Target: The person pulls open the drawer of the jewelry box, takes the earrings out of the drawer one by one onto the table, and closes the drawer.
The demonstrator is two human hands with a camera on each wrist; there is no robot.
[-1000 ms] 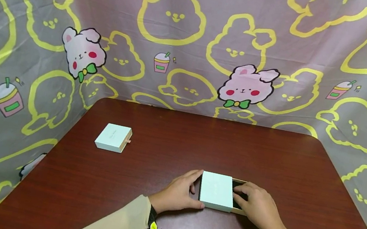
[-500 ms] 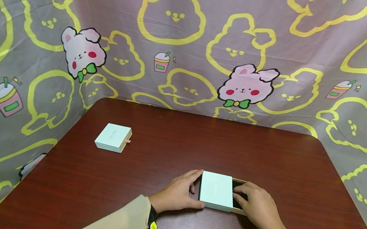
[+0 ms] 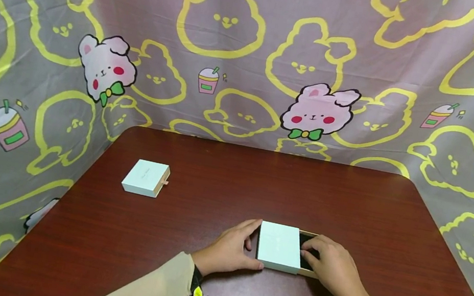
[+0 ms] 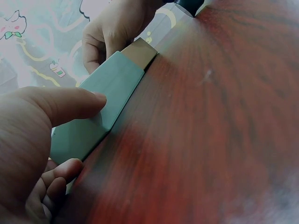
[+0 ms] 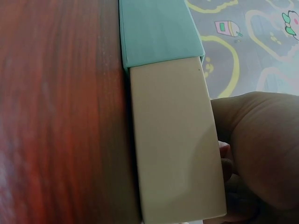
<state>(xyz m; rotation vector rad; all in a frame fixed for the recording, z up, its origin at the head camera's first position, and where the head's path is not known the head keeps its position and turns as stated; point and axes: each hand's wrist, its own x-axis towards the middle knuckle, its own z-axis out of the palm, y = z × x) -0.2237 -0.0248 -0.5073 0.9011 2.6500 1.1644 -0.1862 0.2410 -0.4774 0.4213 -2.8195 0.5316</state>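
A pale mint drawer box [image 3: 279, 247] lies on the table, its tan inner drawer [image 3: 306, 272] pulled partly out to the right. My left hand [image 3: 230, 250] holds the sleeve's left end, thumb on the near side and a finger at the far corner. The left wrist view shows that thumb [image 4: 79, 103] lying along the mint side. My right hand [image 3: 336, 270] bends over the drawer's open part, thumb and index finger reaching in over the dark interior. Whether its fingertips pinch anything there is hidden. In the right wrist view the drawer's side wall [image 5: 175, 144] blocks them.
A second mint drawer box [image 3: 146, 178], pushed closed with a small ribbon tab on its right side, stands at the table's left. The dark red wooden table [image 3: 223, 177] is backed by a patterned cloth [image 3: 257, 17] at the rear and sides.
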